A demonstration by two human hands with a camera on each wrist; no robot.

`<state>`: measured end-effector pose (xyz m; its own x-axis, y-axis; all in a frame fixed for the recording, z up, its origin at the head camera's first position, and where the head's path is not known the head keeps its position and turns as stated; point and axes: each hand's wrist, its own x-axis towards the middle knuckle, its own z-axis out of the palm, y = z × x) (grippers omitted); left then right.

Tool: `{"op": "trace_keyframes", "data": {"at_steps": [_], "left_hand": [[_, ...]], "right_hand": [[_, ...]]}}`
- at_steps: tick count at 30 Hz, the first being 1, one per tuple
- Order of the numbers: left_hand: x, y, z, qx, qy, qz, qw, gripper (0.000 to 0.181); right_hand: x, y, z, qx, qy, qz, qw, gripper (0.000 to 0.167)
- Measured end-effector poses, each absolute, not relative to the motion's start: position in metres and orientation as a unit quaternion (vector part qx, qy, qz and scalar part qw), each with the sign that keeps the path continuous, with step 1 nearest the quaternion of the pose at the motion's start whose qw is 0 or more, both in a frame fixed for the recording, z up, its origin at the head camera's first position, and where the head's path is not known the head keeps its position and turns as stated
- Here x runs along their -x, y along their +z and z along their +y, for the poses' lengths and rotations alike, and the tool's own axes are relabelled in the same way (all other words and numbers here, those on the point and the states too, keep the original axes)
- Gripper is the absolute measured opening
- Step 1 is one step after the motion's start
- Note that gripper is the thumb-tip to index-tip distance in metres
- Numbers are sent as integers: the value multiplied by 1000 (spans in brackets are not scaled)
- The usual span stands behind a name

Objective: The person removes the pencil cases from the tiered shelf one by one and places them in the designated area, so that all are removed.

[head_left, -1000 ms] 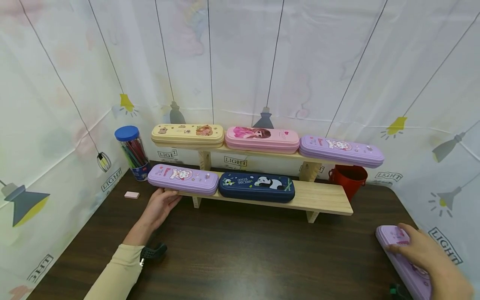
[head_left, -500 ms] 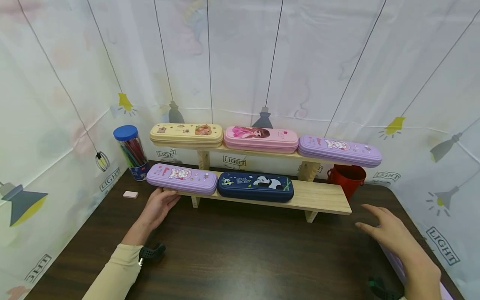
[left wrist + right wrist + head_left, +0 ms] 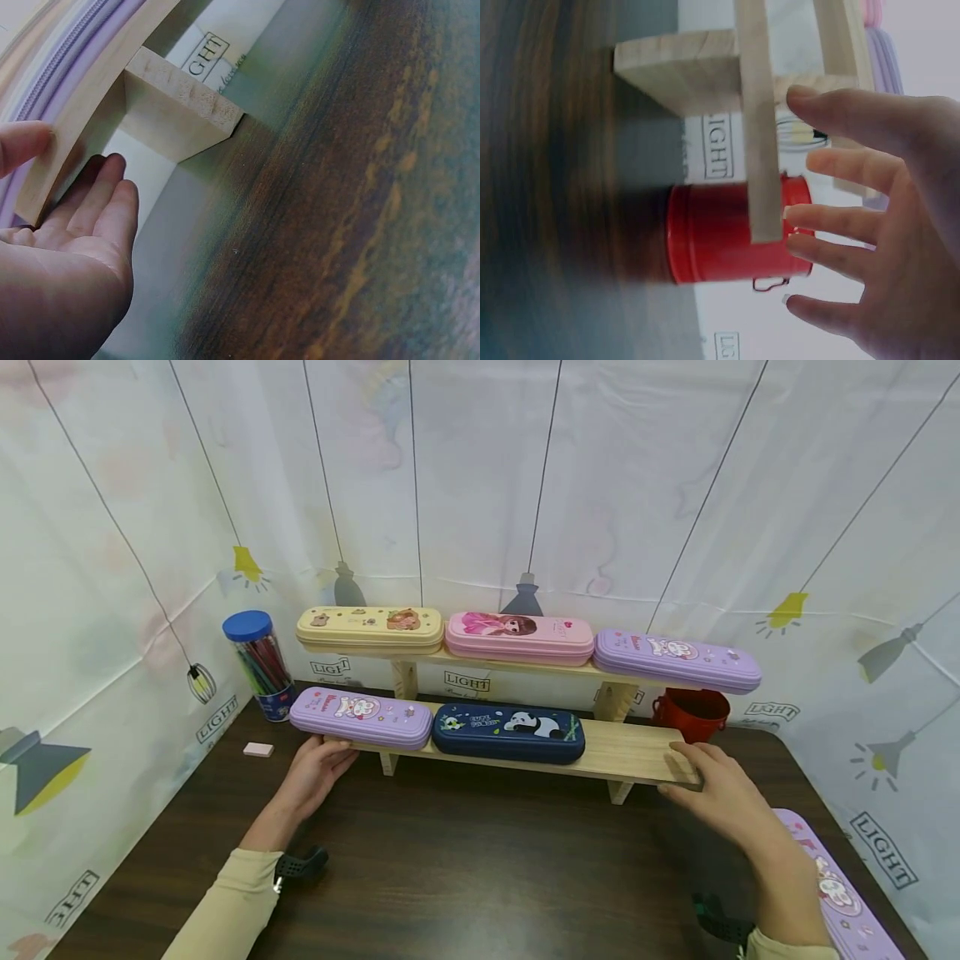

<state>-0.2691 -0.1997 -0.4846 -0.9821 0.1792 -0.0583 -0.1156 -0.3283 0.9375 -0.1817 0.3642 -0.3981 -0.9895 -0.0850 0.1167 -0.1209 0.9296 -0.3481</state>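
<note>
My left hand [image 3: 309, 781] grips the left end of a two-tier wooden shelf [image 3: 637, 756]. In the left wrist view, the thumb lies at the board's front edge [image 3: 79, 112], with fingers beneath. Above that hand sits a purple pencil case [image 3: 360, 718], side by side with a navy panda pencil case [image 3: 506, 735] on the lower tier. My right hand [image 3: 723, 797] reaches to the lower tier's bare right end, fingers spread and holding nothing; in the right wrist view, whether the fingertips touch the board is unclear. Another purple pencil case [image 3: 851, 902] lies on the table, partly behind the right forearm.
Yellow [image 3: 367, 631], pink [image 3: 525, 639] and purple [image 3: 678, 660] pencil cases line the upper tier. A red bucket [image 3: 686, 714] stands behind the shelf's right end. At left are a blue-lidded jar of pens [image 3: 262, 664] and a small pink block [image 3: 258, 749].
My right hand let go of the purple pencil case at the right and moved up and left to the shelf's right end. The left hand has stayed on the shelf.
</note>
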Motion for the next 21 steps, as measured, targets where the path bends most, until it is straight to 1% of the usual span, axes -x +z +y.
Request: {"op": "trace_keyframes", "data": {"at_steps": [2,6,9,13,15,17,21], "left_hand": [[269,-485,-200,-29,814,573,91,50],[268,-485,-199,-28,813,575,91,50],[268,-485,-198,-24,814,574,90,49],[269,-486,-196,-20,814,573,90,51],[270,-486,-196,-23,812,575,92,52],[270,-486,-197,-24,810,579,91,52],[270,-485,-198,-24,807,583,88,52]], "right_hand": [[183,-396,359,-62,185,-979,59,73],[187,-393,348,-71,201,-976,48,73],[190,-392,339,-91,213,-971,51,70],[195,-395,330,-140,218,-961,92,62],[196,-396,327,-148,218,-959,100,61],[198,-395,322,-145,217,-960,96,61],[202,-391,310,-127,215,-966,63,64]]}}
